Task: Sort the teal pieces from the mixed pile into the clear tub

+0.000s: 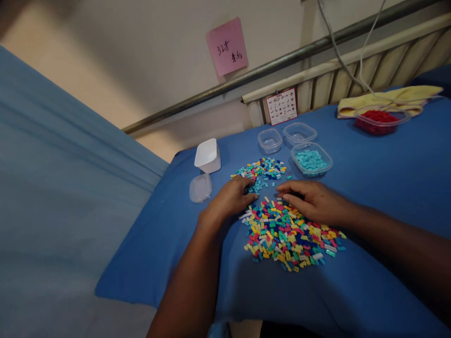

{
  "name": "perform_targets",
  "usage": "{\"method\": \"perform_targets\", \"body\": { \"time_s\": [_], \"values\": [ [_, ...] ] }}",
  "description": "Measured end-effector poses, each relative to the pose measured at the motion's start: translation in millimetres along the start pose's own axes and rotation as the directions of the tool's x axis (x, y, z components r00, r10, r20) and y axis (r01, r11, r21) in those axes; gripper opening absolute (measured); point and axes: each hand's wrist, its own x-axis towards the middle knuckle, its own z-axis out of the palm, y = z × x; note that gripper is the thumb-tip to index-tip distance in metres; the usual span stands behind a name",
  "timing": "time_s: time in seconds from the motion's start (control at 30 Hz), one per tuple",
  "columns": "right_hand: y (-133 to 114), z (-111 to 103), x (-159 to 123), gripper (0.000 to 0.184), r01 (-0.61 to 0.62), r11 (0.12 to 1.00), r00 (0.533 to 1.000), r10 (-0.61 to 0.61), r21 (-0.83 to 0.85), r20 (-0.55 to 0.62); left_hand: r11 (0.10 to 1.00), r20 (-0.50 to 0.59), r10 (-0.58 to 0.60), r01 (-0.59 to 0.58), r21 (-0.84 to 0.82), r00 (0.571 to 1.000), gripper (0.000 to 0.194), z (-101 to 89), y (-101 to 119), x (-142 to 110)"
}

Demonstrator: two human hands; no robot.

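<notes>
At the far left, a blue sheet [52,188] is seen hanging beside the bench [369,197], which is covered in blue cloth. On the bench, a clear lid [200,188] lies flat, with a white tub [207,155] just beyond it at 1 o'clock. The left hand [230,199] is laid palm down, fingers loosely curled and spread, the fingertips touching loose teal bricks; nothing is seen gripped in it. Between the two hands, toward 12 o'clock, a smaller scatter of mostly teal bricks [262,171] is spread. Below the hands, at 6 o'clock, the large pile of mixed coloured bricks [291,234] lies flat on the cloth. The right hand [313,201] rests palm down on the upper edge of that pile, fingers extended and close together; whether a brick is pinched under them cannot be told. Beyond, two clear tubs [270,140] [299,133] stand side by side, and a tub of teal bricks [311,160] sits at 12 o'clock from the right hand. At the far right, a tub of red bricks [378,120] stands touching a yellow cloth [387,98].
</notes>
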Motion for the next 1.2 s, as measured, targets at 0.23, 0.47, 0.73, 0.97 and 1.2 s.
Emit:
{"method": "perform_targets", "body": {
  "time_s": [0.23, 0.47, 0.73, 0.97, 1.2],
  "values": [
    [0, 0, 0, 0.028, 0.006, 1.0, 1.0, -0.006, -0.02, 0.001, 0.999, -0.044, 0.007, -0.005, 0.043, 0.999, 0.03, 7.7, 4, 9],
    [-2, -1, 1, 0.029, 0.006, 1.0, 1.0, -0.006, -0.022, 0.005, 0.998, -0.021, -0.046, 0.047, 0.039, 0.999, 0.021, -0.8, 8, 12],
    [0, 0, 2, 0.028, 0.008, 1.0, 1.0, -0.008, -0.009, 0.012, 0.998, 0.007, -0.048, 0.047, 0.029, 0.999, 0.026, -5.1, 8, 14],
    [1, -1, 2, 0.026, -0.012, 0.999, 1.0, 0.012, 0.034, 0.017, 0.963, 0.006, -0.165, 0.162, -0.217, 0.986, 0.03, -9.5, -9, 9],
    [5, 0, 4, 0.026, -0.021, 0.999, 0.999, 0.02, 0.035, 0.025, 0.898, 0.002, -0.214, 0.197, -0.394, 0.977, 0.028, -11.0, -22, 8]
  ]
}}
